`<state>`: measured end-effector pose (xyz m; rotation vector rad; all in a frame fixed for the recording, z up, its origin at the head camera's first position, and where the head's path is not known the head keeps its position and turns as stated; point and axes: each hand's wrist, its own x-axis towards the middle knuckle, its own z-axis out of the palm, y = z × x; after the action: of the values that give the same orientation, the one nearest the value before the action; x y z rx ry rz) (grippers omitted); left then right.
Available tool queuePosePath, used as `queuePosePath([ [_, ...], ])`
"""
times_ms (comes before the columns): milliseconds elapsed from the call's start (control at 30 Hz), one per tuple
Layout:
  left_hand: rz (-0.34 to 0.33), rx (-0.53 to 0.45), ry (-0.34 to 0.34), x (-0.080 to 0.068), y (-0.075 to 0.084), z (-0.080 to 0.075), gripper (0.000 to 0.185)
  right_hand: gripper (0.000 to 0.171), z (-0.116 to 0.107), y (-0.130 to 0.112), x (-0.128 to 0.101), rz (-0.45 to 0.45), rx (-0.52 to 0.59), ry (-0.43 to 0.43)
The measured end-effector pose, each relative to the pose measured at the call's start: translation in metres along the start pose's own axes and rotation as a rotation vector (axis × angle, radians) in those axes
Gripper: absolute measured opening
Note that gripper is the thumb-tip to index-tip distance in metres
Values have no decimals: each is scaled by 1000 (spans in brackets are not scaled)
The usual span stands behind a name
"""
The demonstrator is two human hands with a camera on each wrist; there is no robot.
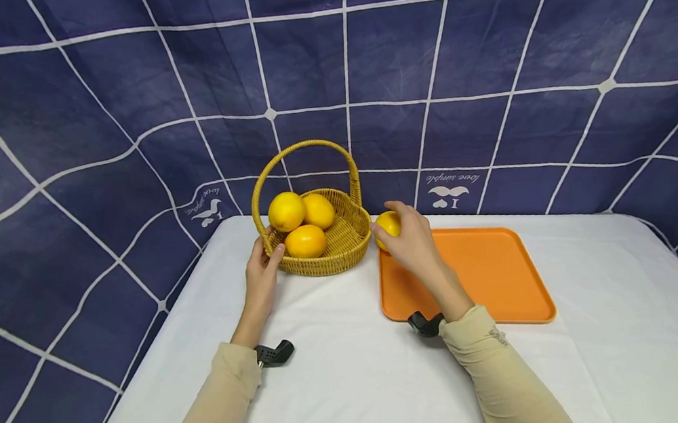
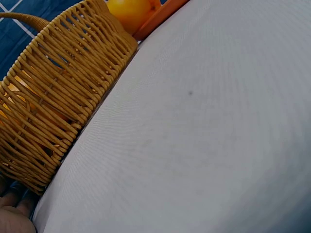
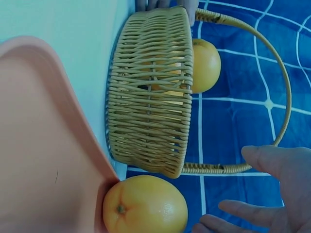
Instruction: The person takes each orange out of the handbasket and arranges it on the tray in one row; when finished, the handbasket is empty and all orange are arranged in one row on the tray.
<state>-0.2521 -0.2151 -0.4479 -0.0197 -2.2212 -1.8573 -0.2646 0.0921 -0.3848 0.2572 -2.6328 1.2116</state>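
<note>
A yellow wicker basket [image 1: 320, 266] with a tall arched handle stands toward the back of the table. Three oranges [image 1: 307, 242] are inside it. My left hand [image 1: 259, 273] holds the basket's left side, thumb at the rim and fingers along the outer wall. Another orange [image 3: 146, 206] sits at the far left corner of an orange tray [image 1: 492, 275], just right of the basket. Over that fruit hovers my right hand [image 1: 410, 240], thumb and fingers spread around it; the right wrist view shows a gap between fingers and orange.
A white cloth [image 1: 342, 374] covers the table. Behind the basket and tray hangs a dark blue curtain [image 1: 482, 48] with white grid lines, and it continues along the left side. The tray's raised rim lies close to the basket.
</note>
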Motion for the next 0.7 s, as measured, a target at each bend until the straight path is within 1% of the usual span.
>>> queuePosePath([
  [100, 7, -15, 8, 6, -11, 1, 58, 60, 2, 0, 1, -13, -4, 13],
  [200, 15, -6, 21, 10, -24, 1, 58, 60, 3, 0, 1, -14, -7, 11],
  [333, 41, 15, 33, 13, -32, 2, 57, 60, 5, 1, 1, -19, -5, 7],
  [467, 56, 19, 46, 13, -33, 1, 56, 59, 6, 1, 2, -36, -14, 20],
  [600, 44, 23, 48, 11, -32, 1, 56, 58, 6, 1, 2, -44, -17, 27],
  [633, 37, 16, 41, 9, -27, 1, 56, 58, 6, 1, 2, -42, -17, 25],
  [700, 20, 3, 30, 9, -25, 2, 57, 58, 6, 1, 1, -33, -17, 19],
])
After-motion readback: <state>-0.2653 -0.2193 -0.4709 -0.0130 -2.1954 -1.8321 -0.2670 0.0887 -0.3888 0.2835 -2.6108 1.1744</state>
